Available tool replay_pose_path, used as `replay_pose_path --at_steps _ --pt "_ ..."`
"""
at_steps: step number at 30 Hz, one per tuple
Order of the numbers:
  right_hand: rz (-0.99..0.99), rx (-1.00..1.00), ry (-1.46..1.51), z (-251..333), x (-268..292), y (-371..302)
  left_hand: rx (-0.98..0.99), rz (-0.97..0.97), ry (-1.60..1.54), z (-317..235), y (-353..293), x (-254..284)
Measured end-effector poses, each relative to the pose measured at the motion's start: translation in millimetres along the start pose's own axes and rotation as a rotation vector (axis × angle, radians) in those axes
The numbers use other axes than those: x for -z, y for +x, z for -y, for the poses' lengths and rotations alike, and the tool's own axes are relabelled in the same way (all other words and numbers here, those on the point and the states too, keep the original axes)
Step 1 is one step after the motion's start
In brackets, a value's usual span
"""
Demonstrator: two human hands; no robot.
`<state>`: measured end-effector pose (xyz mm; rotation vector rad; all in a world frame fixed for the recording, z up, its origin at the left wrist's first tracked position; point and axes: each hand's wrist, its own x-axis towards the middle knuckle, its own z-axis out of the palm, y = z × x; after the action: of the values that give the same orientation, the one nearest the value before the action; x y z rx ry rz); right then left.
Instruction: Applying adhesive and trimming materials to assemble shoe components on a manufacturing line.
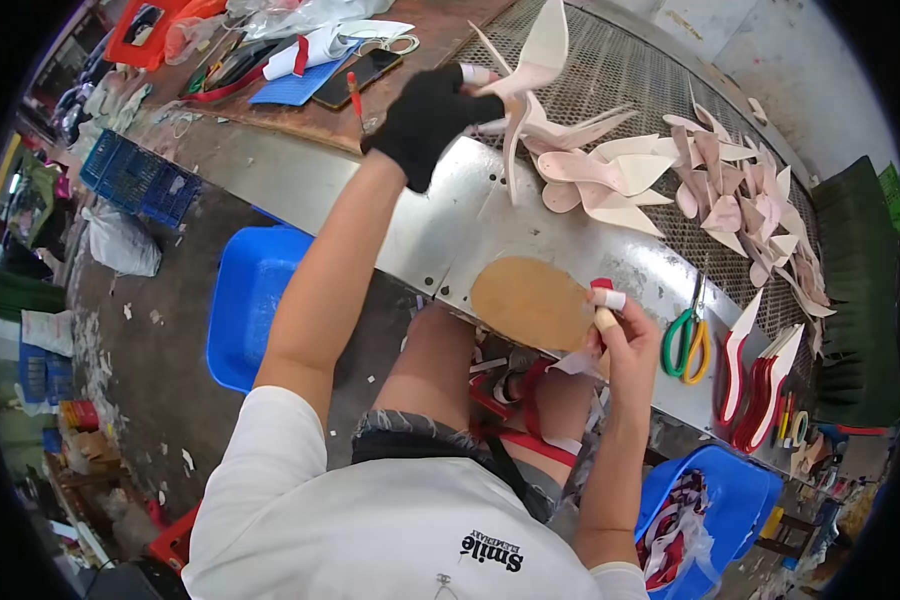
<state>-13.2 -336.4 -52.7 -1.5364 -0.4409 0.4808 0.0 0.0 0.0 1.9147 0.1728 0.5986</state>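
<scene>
My left hand (435, 118), in a black glove with bare fingertips, is closed on a pale shoe-shaped piece (542, 50) at the near end of a pile. More of these cream and pinkish pieces (620, 172) lie just beyond it, on the metal table and mesh. Closer to me, my right hand (625, 330) has white and beige tape round its fingers. Its fingers are pinched together at the right edge of a tan oval pad (532, 302). A small red tip and a whitish scrap show by those fingers; what exactly they hold is unclear.
Green-and-yellow-handled scissors (686, 345) lie on the right, beside red-and-white shoe pieces (768, 390). Another heap of pinkish pieces (735, 190) covers the mesh. A phone (358, 78) rests at back left. Blue bins stand below, at left (232, 330) and right (748, 490).
</scene>
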Motion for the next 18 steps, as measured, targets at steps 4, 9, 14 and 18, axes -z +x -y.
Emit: replay_pose_path --at_steps 4,9,14,18 --pt "-0.089 -0.035 0.057 19.1 -35.0 18.8 0.105 -0.021 0.042 -12.4 -54.1 -42.6" --pt "-0.124 0.114 -0.053 21.0 -60.6 44.9 0.119 -0.11 -0.092 -27.0 -88.5 -87.3" --pt "-0.373 0.331 -0.099 17.2 -46.0 65.5 -0.022 0.168 -0.307 -10.7 -74.9 -72.6" --pt "-0.219 0.253 -0.159 6.3 -43.6 69.8 0.178 0.241 -0.254 -1.8 -81.2 -75.8"
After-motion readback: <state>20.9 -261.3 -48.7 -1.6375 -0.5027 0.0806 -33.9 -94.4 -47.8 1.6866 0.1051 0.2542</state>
